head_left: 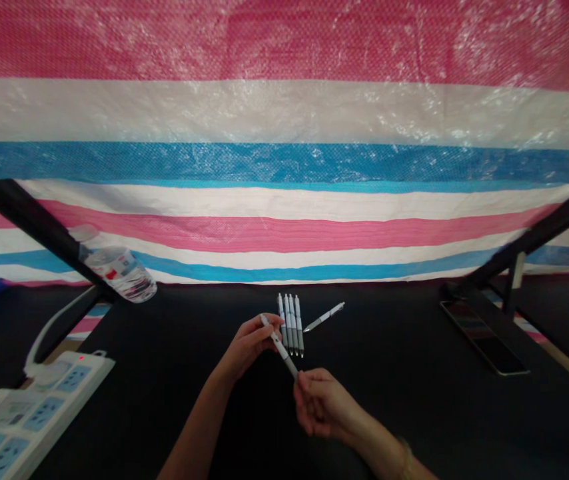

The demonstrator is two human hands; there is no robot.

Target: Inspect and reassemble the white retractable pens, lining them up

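Observation:
A white and grey pen (281, 351) slants between my two hands above the black table. My left hand (253, 341) pinches its white upper end, and my right hand (320, 403) grips the grey lower end, hiding the tip. Just beyond, several matching pens (292, 325) lie side by side in a row, tips toward me. My left fingertips are close to the leftmost one; whether they touch it I cannot tell. One more pen (324, 317) lies apart at an angle, right of the row.
A white power strip (59, 400) with a plugged-in cable lies at the left. Behind it a clear water bottle (124, 273) leans by a black frame bar (34, 223). On the right a phone (484, 339) lies flat. Striped plastic sheeting (284, 233) hangs behind the table (389, 347).

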